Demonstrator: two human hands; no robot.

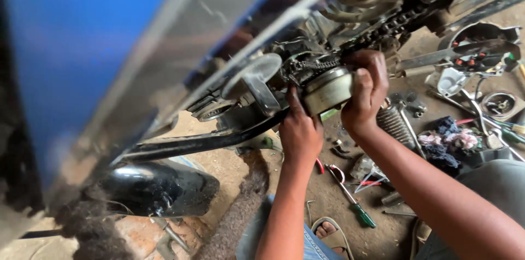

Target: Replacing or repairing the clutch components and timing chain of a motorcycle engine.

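A blurred blue panel (pixel 71 36) fills the left side of the view, edged by a slanting silver metal strip (pixel 180 57). Below it at lower left sits a glossy black mudguard (pixel 158 186), above a patch of dirt floor (pixel 224 164). A black bar (pixel 202 141) runs from above the mudguard up towards the middle.

In the middle is the greasy underside of a motorcycle, with a round grey metal disc (pixel 257 71) and a drive chain (pixel 377 33) running up and to the right. Just right of the disc is a dirty, pale metal cylinder part (pixel 328 90), mounted on the machine at centre frame.

The left hand (pixel 299 131) reaches up from below, its fingers held together and pressed against the lower left side of the cylinder part; whether they wrap behind it cannot be told. The right hand (pixel 366 93) comes in from the right, fingers curled together and clamped on the right end of the same part.

Below the hands, on the ground, lie a green-handled screwdriver (pixel 355 211) and red-handled pliers (pixel 320 166). A sandalled foot (pixel 328 231) shows at the bottom edge. Further right lie a coiled spring (pixel 395 123), a bundle of coloured rags (pixel 451 141) and scattered metal parts. At upper right rests a dark open casing (pixel 484 47) showing small red and green pieces inside.
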